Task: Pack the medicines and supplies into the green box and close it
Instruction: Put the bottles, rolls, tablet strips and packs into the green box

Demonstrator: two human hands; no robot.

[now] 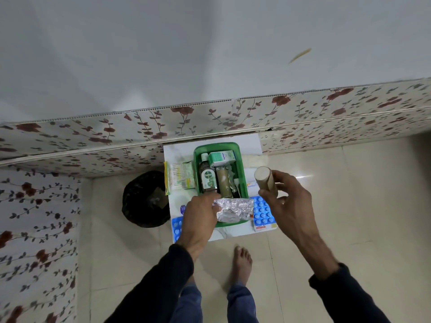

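Observation:
The open green box (240, 170) stands on a small white table (177, 155). Inside lie a Dettol bottle (208, 178), a brown roll (224, 184) and a green-and-white carton (220, 157). My left hand (200, 212) holds a crumpled silver foil strip (234, 209) over the box's near end. My right hand (288, 198) holds a tan bandage roll (265, 180) in the air, just right of the box. Blue tablet strips lie at the table's near right (262, 212) and near left (176, 226).
A yellow-green packet (178, 177) lies on the table left of the box. A small white-and-red carton (264, 227) sits at the near right corner. A black bin (145, 199) stands on the floor to the left. Floral-panelled walls run behind and left. My bare foot (242, 259) is below the table.

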